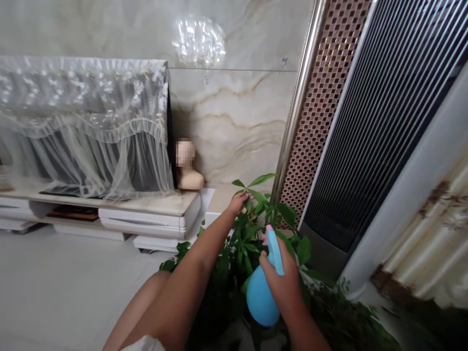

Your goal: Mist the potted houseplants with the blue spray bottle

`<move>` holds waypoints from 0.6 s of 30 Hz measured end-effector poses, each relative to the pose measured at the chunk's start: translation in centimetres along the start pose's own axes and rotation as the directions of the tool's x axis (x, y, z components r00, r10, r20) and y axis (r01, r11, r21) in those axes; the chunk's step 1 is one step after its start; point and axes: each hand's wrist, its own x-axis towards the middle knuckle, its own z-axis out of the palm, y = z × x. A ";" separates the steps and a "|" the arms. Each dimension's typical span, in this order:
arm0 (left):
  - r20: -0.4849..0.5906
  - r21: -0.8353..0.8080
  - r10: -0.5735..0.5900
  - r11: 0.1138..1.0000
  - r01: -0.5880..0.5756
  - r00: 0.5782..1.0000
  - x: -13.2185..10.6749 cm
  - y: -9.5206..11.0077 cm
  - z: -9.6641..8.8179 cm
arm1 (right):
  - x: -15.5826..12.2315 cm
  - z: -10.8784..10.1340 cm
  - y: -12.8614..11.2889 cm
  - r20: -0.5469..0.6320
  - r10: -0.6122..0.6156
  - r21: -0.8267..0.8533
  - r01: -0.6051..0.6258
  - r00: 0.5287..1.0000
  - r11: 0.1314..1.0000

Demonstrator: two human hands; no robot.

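Observation:
A leafy green potted plant [250,246] fills the lower middle of the head view; its pot is hidden. My left hand [240,202] reaches out to its upper leaves, with the fingers closed on a leaf [248,202] near the top. Closer to me, my right hand [287,278] is wrapped round the neck of a blue spray bottle [262,297]. The bottle has a pink nozzle [268,228], pointing away from me toward the leaves. It is held upright, slightly tilted, in front of the foliage.
A low white TV cabinet [146,217] runs along the wall at left, bearing a lace-covered television [84,126] and a mannequin head [190,178]. To the right stands a tall dark ribbed panel unit [380,122], beside a cream curtain [431,229]. More greenery [351,317] spreads at lower right.

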 end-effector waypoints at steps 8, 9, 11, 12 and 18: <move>-0.035 -0.011 -0.047 0.999 0.047 0.998 -0.3 0.3 0.2 | 3.4 1.9 1.3 -0.080 0.044 -0.033 -0.047 0.996 0.998; -0.033 -0.007 -0.049 0.999 0.049 0.998 -0.4 0.4 0.2 | 3.5 1.9 1.6 -0.079 0.043 -0.027 -0.046 0.996 0.999; -0.031 0.002 -0.055 0.998 0.055 0.998 -0.5 0.4 0.3 | 3.8 1.9 2.2 -0.067 0.036 -0.014 -0.037 0.997 0.999; -0.031 0.007 -0.060 0.998 0.061 0.998 -0.6 0.4 0.4 | 4.0 1.8 2.3 -0.068 0.032 -0.001 -0.032 0.997 0.999; -0.028 0.021 -0.081 0.996 0.082 0.996 -0.6 0.5 0.7 | 4.4 1.6 2.4 -0.191 0.000 -0.035 -0.006 0.982 0.999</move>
